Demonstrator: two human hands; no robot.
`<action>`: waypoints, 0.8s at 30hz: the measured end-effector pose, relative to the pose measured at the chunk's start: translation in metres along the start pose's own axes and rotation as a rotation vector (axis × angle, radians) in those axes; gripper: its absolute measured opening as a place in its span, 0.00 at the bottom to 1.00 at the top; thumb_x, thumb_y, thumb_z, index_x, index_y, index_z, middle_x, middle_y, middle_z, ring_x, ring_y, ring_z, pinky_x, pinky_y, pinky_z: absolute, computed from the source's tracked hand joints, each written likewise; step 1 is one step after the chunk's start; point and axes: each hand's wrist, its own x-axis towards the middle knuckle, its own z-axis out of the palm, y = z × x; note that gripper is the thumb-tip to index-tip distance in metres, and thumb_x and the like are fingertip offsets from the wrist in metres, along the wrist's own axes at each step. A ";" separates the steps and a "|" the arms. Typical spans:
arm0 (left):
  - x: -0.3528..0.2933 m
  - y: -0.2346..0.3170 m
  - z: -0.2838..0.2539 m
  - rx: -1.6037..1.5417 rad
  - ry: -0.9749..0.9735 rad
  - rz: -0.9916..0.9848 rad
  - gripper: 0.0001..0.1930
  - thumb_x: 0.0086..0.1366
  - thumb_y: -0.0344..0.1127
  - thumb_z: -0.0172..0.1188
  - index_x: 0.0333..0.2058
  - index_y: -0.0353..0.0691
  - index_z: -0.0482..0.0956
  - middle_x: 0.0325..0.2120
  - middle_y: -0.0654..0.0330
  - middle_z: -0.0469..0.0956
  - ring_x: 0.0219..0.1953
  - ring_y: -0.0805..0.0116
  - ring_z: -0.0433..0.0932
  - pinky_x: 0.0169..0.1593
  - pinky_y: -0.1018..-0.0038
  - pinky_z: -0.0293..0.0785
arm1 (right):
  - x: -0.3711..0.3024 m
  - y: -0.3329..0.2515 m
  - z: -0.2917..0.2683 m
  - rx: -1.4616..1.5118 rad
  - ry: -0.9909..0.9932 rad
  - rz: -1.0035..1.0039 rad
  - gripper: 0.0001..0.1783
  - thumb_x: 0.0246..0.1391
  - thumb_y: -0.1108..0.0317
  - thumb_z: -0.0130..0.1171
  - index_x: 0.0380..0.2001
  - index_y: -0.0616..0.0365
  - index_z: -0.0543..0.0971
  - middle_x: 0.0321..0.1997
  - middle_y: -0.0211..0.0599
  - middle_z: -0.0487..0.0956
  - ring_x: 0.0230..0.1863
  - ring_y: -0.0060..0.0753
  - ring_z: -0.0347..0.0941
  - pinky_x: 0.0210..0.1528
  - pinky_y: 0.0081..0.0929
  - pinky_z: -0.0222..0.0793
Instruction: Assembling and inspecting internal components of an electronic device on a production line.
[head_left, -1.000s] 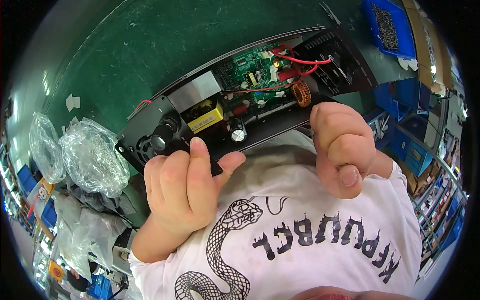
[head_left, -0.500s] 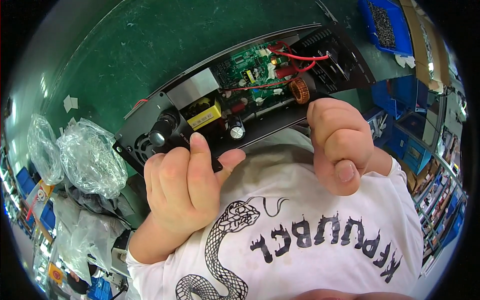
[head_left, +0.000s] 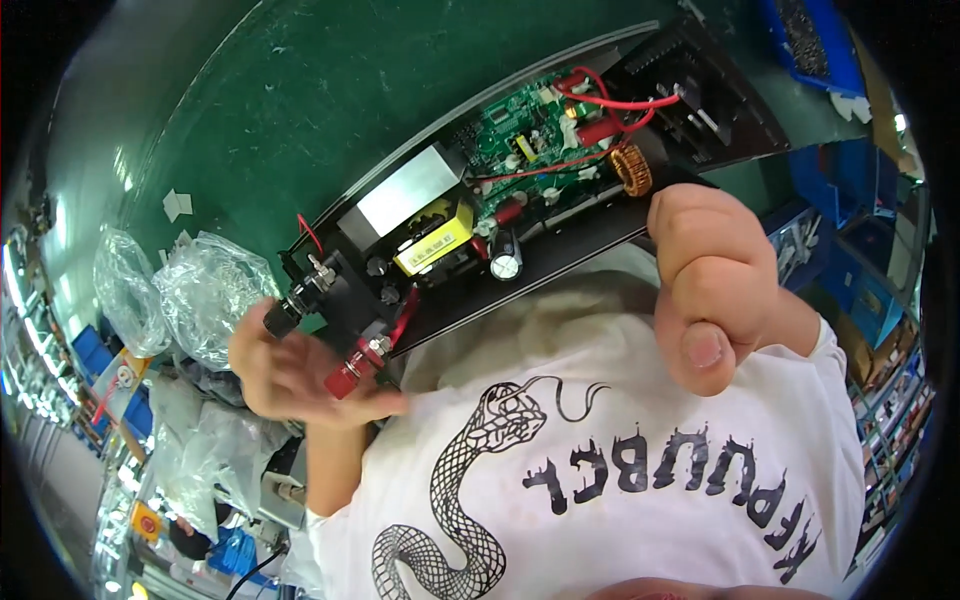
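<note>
An open black metal case (head_left: 570, 240) lies slanted in front of me. Inside it sit a green circuit board (head_left: 510, 120), a yellow-wrapped transformer (head_left: 435, 243) and a copper coil (head_left: 630, 170). At its left end, a black binding post (head_left: 288, 312) and a red binding post (head_left: 350, 372) point toward my left hand (head_left: 300, 375). That hand is blurred, its thumb stretched out and its fingers apart around the posts; whether it touches them is unclear. My right hand (head_left: 712, 285) is a closed fist at the case's near right edge; its fingers hide whatever it grips.
The case rests on a green work surface (head_left: 300, 90). Clear plastic bags (head_left: 215, 290) lie at the left, near a small white scrap (head_left: 177, 205). A blue bin of small dark parts (head_left: 815, 50) stands at the far right, with more blue bins (head_left: 850, 190) below it.
My left hand has moved left and loosened from the case's end panel. That panel has turned, bringing the red binding post into view. My right fist keeps its place by the case.
</note>
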 end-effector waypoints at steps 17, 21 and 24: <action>0.026 -0.028 -0.003 -0.944 -0.075 -0.881 0.48 0.52 0.75 0.60 0.52 0.32 0.68 0.59 0.38 0.66 0.56 0.52 0.74 0.58 0.59 0.74 | 0.000 -0.005 -0.008 -0.126 -0.092 -0.033 0.18 0.49 0.62 0.52 0.13 0.54 0.59 0.17 0.31 0.60 0.15 0.29 0.49 0.16 0.28 0.45; 0.022 -0.030 0.001 -1.118 0.025 -0.805 0.34 0.60 0.65 0.62 0.47 0.38 0.70 0.47 0.49 0.73 0.47 0.59 0.77 0.52 0.65 0.78 | 0.001 -0.005 -0.009 -0.134 -0.097 -0.030 0.16 0.47 0.63 0.52 0.13 0.54 0.60 0.17 0.31 0.60 0.16 0.30 0.50 0.16 0.28 0.45; 0.021 -0.017 0.015 -1.014 0.223 -0.722 0.28 0.63 0.61 0.59 0.44 0.40 0.71 0.41 0.52 0.73 0.45 0.61 0.75 0.50 0.66 0.77 | -0.001 -0.002 -0.008 -0.125 -0.082 -0.045 0.16 0.46 0.62 0.53 0.14 0.54 0.61 0.18 0.31 0.60 0.16 0.30 0.50 0.16 0.28 0.45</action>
